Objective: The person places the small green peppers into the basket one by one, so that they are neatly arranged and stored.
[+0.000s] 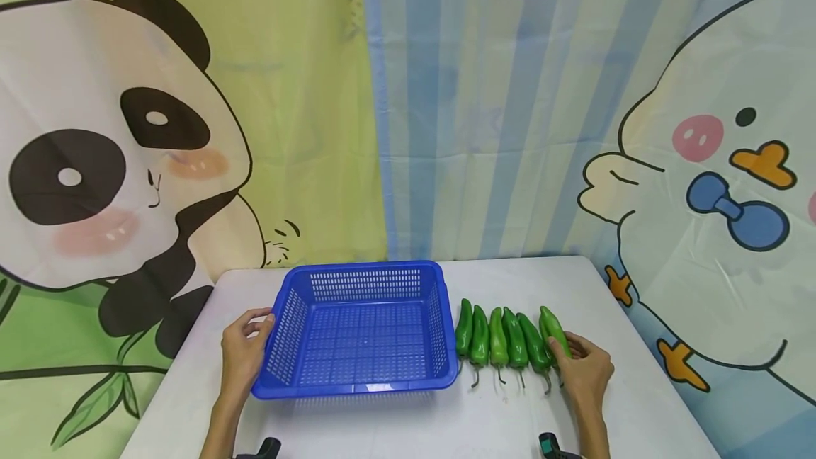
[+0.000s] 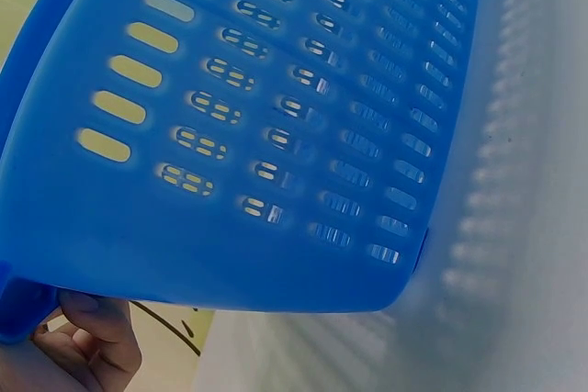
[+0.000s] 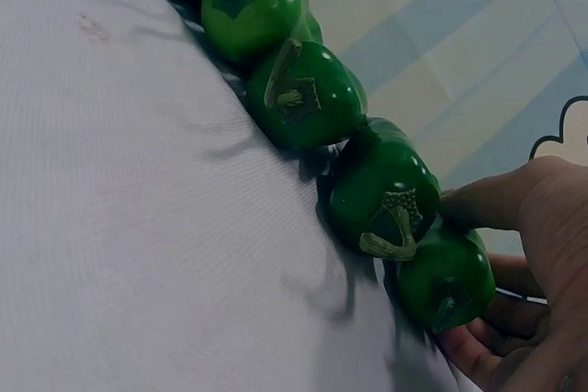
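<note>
My left hand (image 1: 245, 353) grips the left rim of a blue plastic basket (image 1: 366, 388), thumb and curled fingers at the edge. In the left wrist view the hand (image 2: 87, 341) holds the basket's corner lip, below its slotted wall (image 2: 230, 254). On the right, my right hand (image 1: 586, 367) pinches the last green pepper (image 1: 553, 328) of a row. The right wrist view has this pepper (image 3: 446, 282) stem end forward, with the thumb and fingers of the hand (image 3: 542, 263) around it. Beside it lies another green pepper (image 1: 534, 342), stem toward me.
Several more green peppers (image 1: 497, 338) lie side by side between the basket and my right hand. All rest on a white-covered table (image 1: 510, 431). Behind it hang curtains printed with a panda (image 1: 95, 140) and a white bird (image 1: 733, 268).
</note>
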`<action>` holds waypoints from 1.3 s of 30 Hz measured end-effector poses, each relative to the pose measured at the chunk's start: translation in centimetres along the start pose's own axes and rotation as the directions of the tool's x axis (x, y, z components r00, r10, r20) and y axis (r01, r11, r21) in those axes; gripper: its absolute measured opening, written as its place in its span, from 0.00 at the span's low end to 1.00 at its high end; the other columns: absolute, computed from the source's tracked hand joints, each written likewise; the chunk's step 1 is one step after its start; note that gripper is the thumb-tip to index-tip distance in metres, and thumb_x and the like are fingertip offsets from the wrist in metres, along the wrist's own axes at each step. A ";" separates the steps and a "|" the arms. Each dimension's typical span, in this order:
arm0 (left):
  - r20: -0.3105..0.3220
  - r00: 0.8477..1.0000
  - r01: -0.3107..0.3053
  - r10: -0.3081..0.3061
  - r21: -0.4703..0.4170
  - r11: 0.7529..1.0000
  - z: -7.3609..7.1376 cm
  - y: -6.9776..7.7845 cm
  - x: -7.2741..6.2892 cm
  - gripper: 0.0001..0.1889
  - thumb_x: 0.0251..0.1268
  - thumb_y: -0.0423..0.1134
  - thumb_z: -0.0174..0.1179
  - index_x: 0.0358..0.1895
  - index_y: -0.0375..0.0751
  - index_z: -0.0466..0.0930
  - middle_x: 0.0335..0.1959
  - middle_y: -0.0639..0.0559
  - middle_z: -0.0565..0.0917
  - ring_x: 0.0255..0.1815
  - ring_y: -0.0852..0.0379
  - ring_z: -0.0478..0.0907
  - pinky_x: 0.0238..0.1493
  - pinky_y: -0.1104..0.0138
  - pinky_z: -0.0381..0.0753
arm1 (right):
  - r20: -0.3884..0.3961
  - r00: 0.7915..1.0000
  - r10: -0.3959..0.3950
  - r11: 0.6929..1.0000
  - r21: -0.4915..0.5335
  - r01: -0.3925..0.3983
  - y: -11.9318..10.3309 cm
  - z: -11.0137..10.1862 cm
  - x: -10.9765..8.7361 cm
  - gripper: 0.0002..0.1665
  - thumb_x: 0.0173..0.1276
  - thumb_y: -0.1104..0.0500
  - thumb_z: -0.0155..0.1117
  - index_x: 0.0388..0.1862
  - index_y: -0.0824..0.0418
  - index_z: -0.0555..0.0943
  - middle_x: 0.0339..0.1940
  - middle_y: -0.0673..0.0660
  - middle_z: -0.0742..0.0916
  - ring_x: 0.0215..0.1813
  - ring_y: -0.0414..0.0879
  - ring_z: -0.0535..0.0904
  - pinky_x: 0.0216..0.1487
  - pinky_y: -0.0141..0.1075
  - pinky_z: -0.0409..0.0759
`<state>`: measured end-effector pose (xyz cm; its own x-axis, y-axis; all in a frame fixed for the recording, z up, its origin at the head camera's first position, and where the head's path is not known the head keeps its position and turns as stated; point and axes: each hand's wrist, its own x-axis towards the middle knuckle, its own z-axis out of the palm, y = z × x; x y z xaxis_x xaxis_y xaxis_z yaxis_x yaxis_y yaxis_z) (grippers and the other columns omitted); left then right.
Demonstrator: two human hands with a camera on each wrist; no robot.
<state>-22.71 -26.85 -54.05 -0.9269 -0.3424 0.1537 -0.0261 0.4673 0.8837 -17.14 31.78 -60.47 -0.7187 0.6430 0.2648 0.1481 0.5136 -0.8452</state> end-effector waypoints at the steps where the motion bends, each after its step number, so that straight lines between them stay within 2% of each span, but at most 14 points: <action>1: 0.000 1.000 0.002 -0.002 0.000 1.000 0.0 0.0 0.0 0.16 0.85 0.42 0.61 0.63 0.36 0.86 0.45 0.31 0.91 0.27 0.65 0.85 0.30 0.72 0.83 | -0.007 1.000 0.005 1.000 0.010 -0.005 0.0 -0.1 0.0 0.25 0.68 0.59 0.81 0.59 0.71 0.89 0.51 0.74 0.92 0.40 0.38 0.87 0.38 0.11 0.69; 3: 0.002 1.000 0.005 -0.005 0.000 1.000 0.0 0.0 -0.1 0.16 0.85 0.42 0.60 0.63 0.36 0.86 0.45 0.31 0.91 0.27 0.65 0.85 0.30 0.72 0.83 | -0.021 1.000 0.021 0.999 0.030 -0.020 -0.1 -0.2 0.0 0.24 0.67 0.59 0.82 0.58 0.71 0.89 0.50 0.74 0.93 0.37 0.25 0.80 0.37 0.11 0.70; 5: 0.002 1.000 0.004 -0.004 -0.002 1.000 0.0 0.0 0.0 0.16 0.85 0.42 0.60 0.63 0.36 0.86 0.45 0.31 0.91 0.27 0.65 0.85 0.29 0.72 0.83 | -0.029 0.999 0.043 0.998 0.045 -0.042 -0.2 -0.4 0.0 0.24 0.67 0.58 0.83 0.57 0.71 0.90 0.51 0.74 0.93 0.35 0.19 0.75 0.37 0.12 0.71; 13: -0.002 1.000 -0.012 0.012 -0.011 1.000 0.0 0.0 0.3 0.16 0.84 0.41 0.61 0.62 0.35 0.86 0.44 0.31 0.91 0.25 0.65 0.85 0.28 0.72 0.83 | -0.035 0.991 0.130 0.988 0.091 -0.127 -0.2 -0.4 0.3 0.25 0.68 0.58 0.81 0.59 0.71 0.89 0.55 0.74 0.92 0.34 0.18 0.75 0.37 0.11 0.73; 19: 0.001 1.000 -0.019 0.019 -0.009 1.000 0.1 0.2 0.4 0.16 0.84 0.41 0.61 0.63 0.35 0.86 0.44 0.31 0.91 0.25 0.65 0.85 0.28 0.72 0.83 | -0.014 0.975 0.222 0.968 0.122 -0.218 -0.3 -0.5 0.4 0.27 0.69 0.55 0.81 0.61 0.70 0.88 0.57 0.73 0.91 0.32 0.16 0.75 0.37 0.13 0.75; 21: 0.001 1.000 -0.024 0.025 -0.007 1.000 0.0 0.2 0.4 0.16 0.84 0.42 0.61 0.63 0.35 0.86 0.44 0.30 0.91 0.26 0.66 0.85 0.28 0.72 0.83 | -0.005 0.967 0.256 0.956 0.147 -0.253 -0.5 -0.7 0.4 0.28 0.69 0.54 0.81 0.61 0.70 0.88 0.52 0.67 0.94 0.32 0.17 0.76 0.37 0.13 0.76; 23: 0.001 1.000 -0.024 0.024 -0.001 1.000 -0.1 0.1 0.3 0.16 0.84 0.42 0.61 0.62 0.35 0.86 0.45 0.30 0.91 0.26 0.66 0.85 0.29 0.72 0.83 | 0.010 0.954 0.301 0.937 0.182 -0.297 -0.6 -0.8 0.3 0.30 0.68 0.53 0.82 0.62 0.70 0.88 0.42 0.53 0.95 0.32 0.17 0.77 0.37 0.13 0.76; 25: 0.000 1.000 -0.018 0.018 0.002 1.000 -0.2 0.0 0.1 0.16 0.84 0.41 0.61 0.62 0.35 0.86 0.46 0.30 0.91 0.27 0.67 0.85 0.29 0.72 0.83 | 0.028 0.939 0.344 0.913 0.222 -0.341 -0.7 -1.0 0.3 0.32 0.67 0.52 0.83 0.63 0.70 0.87 0.32 0.38 0.91 0.33 0.18 0.78 0.38 0.13 0.77; 27: 0.001 1.000 -0.013 0.013 0.005 1.000 -0.3 -0.1 0.0 0.16 0.84 0.41 0.61 0.62 0.35 0.86 0.46 0.30 0.91 0.27 0.68 0.84 0.29 0.73 0.83 | 0.043 0.924 0.380 0.892 0.246 -0.378 -0.9 -1.2 0.3 0.33 0.66 0.51 0.83 0.64 0.70 0.87 0.27 0.28 0.84 0.34 0.19 0.78 0.38 0.13 0.77; 30: 0.001 1.000 -0.020 0.020 0.002 1.000 -0.2 -0.3 0.1 0.16 0.84 0.41 0.61 0.62 0.35 0.86 0.47 0.30 0.91 0.27 0.68 0.84 0.30 0.73 0.83 | 0.054 0.919 0.390 0.882 0.264 -0.390 -1.1 -1.5 0.4 0.35 0.66 0.50 0.84 0.64 0.70 0.86 0.25 0.25 0.82 0.35 0.21 0.79 0.38 0.13 0.77; 39: 0.008 1.000 -0.011 0.011 -0.009 1.000 -0.1 -0.1 0.3 0.16 0.84 0.40 0.61 0.62 0.35 0.86 0.46 0.30 0.91 0.26 0.67 0.85 0.29 0.72 0.83 | 0.042 0.910 0.413 0.866 0.291 -0.407 -1.7 -1.8 0.7 0.36 0.65 0.50 0.85 0.65 0.70 0.86 0.27 0.29 0.83 0.38 0.26 0.80 0.38 0.14 0.77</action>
<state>-22.98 -27.09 -54.03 -0.9301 -0.3304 0.1602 -0.0121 0.4635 0.8860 -16.66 32.40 -58.02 -0.6208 0.7735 -0.1277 0.2226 0.0176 -0.9748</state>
